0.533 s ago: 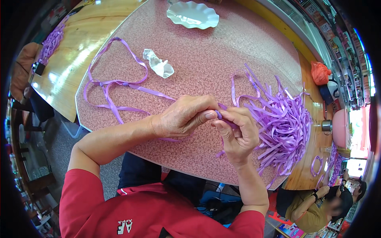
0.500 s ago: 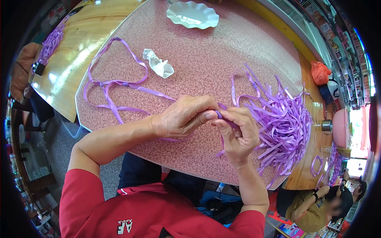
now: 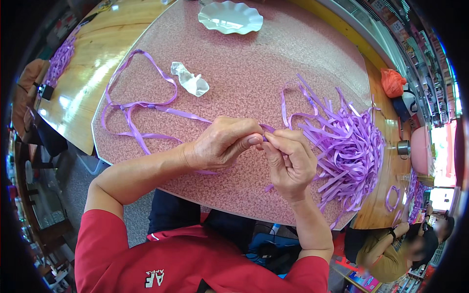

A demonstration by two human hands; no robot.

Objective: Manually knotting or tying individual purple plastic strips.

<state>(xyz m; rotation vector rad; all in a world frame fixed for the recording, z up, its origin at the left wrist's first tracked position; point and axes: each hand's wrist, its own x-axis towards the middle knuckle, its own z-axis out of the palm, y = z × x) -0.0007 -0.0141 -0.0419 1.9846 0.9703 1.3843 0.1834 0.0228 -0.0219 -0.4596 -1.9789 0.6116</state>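
Observation:
Both hands meet over the near middle of the pink speckled table mat, pinching one purple ribbon. My left hand has thumb and forefinger closed on it. Right against those fingertips, my right hand grips the ribbon too. A small knot seems to lie between the fingertips, mostly hidden by them. To the left the ribbon spreads over the mat in loose loops with little knots along it. A large heap of purple ribbons lies just right of my right hand.
A crumpled white tissue and a white scalloped dish lie farther back. More purple ribbons hang over the wooden table at far left. At right are an orange plastic bag, a metal cup and a seated person.
Both hands have shifted slightly left, and the fingertips are closer together, covering more of the knot. The whole view has tilted a little.

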